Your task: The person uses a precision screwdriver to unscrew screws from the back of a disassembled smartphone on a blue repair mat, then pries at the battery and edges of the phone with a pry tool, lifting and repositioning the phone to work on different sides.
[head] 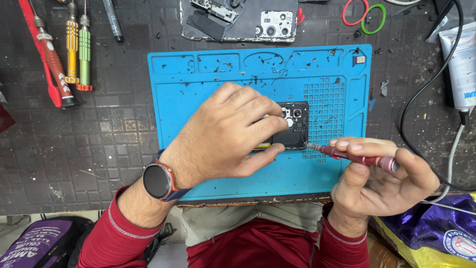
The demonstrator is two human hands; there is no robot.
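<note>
Right hand grips red screwdriver; left hand clamps, half hides, opened phone.

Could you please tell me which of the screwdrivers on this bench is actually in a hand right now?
The slim red screwdriver in the right hand, tip at the opened phone. The red, yellow and green ones lie untouched at upper left.

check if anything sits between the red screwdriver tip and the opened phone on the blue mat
Nothing visible does. The red screwdriver in the right hand has its tip at the lower right edge of the opened phone. The left hand covers the phone's left part, away from the tip.
</note>
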